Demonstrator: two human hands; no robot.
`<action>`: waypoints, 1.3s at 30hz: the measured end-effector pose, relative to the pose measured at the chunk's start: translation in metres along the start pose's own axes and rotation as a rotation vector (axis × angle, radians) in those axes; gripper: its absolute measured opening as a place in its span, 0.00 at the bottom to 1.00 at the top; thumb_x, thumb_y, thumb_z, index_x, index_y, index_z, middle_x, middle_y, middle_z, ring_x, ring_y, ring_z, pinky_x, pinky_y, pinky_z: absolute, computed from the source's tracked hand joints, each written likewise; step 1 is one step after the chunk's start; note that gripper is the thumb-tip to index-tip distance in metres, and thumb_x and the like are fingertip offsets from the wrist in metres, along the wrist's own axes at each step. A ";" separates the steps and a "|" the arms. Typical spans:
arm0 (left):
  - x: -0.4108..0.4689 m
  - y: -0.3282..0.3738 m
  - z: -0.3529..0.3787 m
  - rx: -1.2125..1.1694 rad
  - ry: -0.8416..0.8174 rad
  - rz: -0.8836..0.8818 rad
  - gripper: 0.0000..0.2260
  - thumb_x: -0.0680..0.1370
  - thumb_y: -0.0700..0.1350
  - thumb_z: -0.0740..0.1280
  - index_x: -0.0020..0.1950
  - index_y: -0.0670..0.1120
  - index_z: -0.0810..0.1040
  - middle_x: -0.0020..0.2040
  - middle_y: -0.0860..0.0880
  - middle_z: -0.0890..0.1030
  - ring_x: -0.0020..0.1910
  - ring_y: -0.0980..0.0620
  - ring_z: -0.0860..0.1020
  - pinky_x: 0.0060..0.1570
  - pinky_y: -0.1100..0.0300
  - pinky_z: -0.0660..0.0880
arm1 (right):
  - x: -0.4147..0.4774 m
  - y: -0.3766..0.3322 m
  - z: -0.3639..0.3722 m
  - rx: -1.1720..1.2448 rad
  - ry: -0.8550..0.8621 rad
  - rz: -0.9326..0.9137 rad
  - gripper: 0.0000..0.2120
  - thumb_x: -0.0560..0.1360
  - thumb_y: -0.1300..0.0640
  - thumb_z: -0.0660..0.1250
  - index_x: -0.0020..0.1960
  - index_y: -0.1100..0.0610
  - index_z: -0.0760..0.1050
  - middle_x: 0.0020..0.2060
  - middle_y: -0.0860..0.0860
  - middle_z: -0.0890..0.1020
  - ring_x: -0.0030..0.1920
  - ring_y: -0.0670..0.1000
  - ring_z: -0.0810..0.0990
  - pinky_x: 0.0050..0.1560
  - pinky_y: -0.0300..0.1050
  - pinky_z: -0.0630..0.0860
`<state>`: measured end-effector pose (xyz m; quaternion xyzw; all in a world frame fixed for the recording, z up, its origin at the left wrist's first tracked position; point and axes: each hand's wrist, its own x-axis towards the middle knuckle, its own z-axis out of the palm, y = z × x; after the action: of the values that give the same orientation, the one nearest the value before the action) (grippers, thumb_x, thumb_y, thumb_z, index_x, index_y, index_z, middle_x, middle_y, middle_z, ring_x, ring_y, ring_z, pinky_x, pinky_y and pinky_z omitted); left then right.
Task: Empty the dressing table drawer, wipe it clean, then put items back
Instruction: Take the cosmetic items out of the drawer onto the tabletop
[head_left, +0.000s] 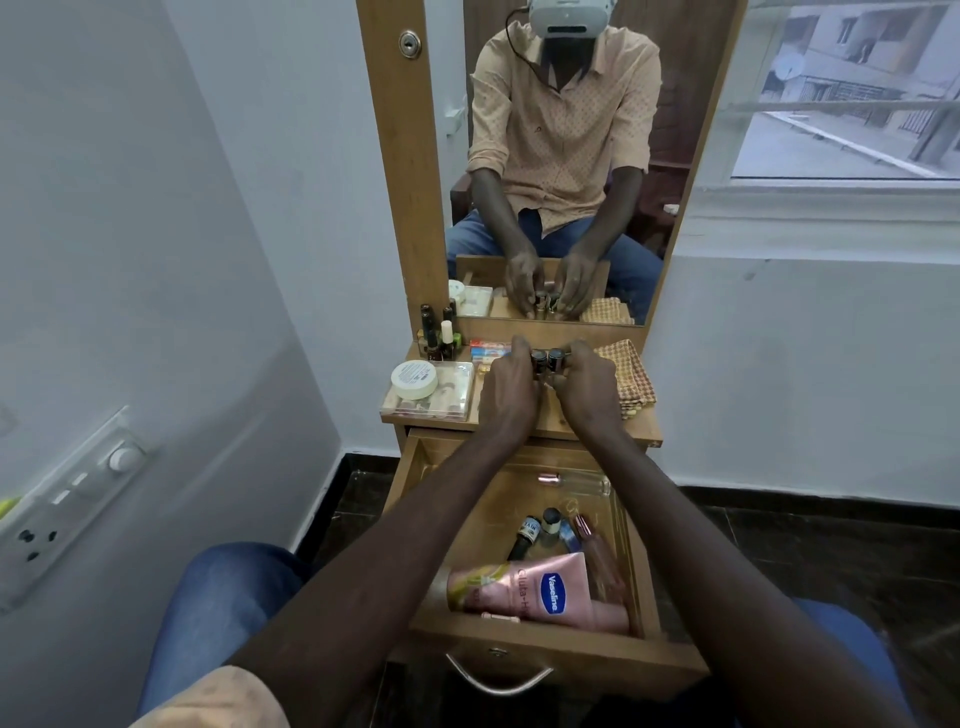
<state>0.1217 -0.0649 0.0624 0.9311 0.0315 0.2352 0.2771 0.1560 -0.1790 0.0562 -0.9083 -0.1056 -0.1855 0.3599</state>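
The wooden drawer (670, 654) is pulled open below the dressing table top (587, 431). Inside lie a pink Vaseline lotion tube (524, 592), a dark Nivea bottle (524, 538), a small black-capped bottle (551, 522), a pink-capped tube (597, 545) and a clear tube with a rose cap (576, 483). Over the table top, my left hand (506, 387) and my right hand (584, 389) together grip a cluster of small dark-capped bottles (546, 358). A folded checked cloth (631, 376) lies to their right.
On the table's left stand several nail polish bottles (436, 332), a clear plastic box (431, 400) with a round white jar (414, 379) on it, and a red-white carton (488, 349). The mirror (561, 156) rises behind. A wall is at left, and my knees flank the drawer.
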 end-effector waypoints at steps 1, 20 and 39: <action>0.006 -0.001 0.002 0.011 -0.002 0.002 0.16 0.78 0.36 0.71 0.63 0.43 0.70 0.50 0.43 0.82 0.43 0.48 0.81 0.37 0.57 0.77 | 0.005 0.002 0.003 -0.003 -0.002 -0.001 0.10 0.76 0.62 0.74 0.55 0.57 0.77 0.47 0.54 0.84 0.47 0.53 0.83 0.43 0.46 0.78; 0.057 -0.019 0.017 0.047 0.043 0.022 0.14 0.80 0.35 0.70 0.62 0.41 0.71 0.45 0.45 0.82 0.38 0.50 0.80 0.34 0.56 0.79 | 0.039 -0.001 0.018 -0.046 0.074 -0.014 0.08 0.79 0.64 0.68 0.56 0.58 0.72 0.47 0.53 0.78 0.43 0.50 0.76 0.39 0.44 0.72; -0.053 -0.037 -0.042 -0.226 0.143 0.120 0.11 0.79 0.38 0.70 0.57 0.50 0.73 0.50 0.52 0.82 0.48 0.56 0.80 0.43 0.61 0.80 | -0.040 0.007 -0.066 0.075 0.163 -0.112 0.12 0.76 0.68 0.71 0.57 0.59 0.79 0.53 0.55 0.81 0.49 0.50 0.80 0.51 0.46 0.80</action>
<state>0.0582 -0.0224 0.0513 0.8750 -0.0310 0.3192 0.3626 0.1045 -0.2321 0.0799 -0.8687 -0.1333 -0.2746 0.3901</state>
